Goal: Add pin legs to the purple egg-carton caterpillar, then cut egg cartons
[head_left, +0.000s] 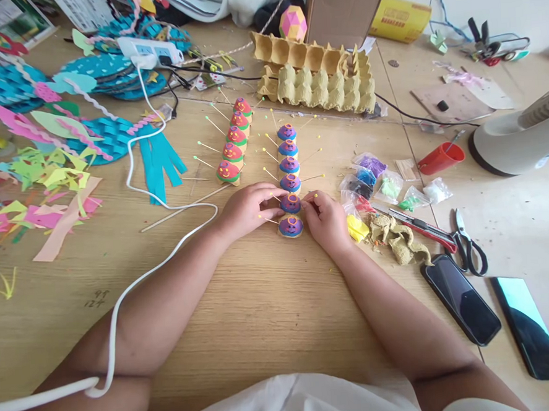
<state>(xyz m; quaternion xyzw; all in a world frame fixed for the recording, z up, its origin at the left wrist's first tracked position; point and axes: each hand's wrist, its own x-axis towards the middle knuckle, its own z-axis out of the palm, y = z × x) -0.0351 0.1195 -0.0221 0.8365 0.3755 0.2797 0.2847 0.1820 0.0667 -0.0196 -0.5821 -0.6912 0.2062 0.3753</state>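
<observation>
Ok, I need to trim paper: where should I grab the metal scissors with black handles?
Probably best by the black handle loops, coming from the near right: the loops lie nearest, the metal blades point away, and a red utility knife lies close on the left.

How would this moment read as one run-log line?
left hand: at left of purple-blue cups | right hand: at their right | red-green cups: beyond left hand | egg cartons: farther back
</observation>
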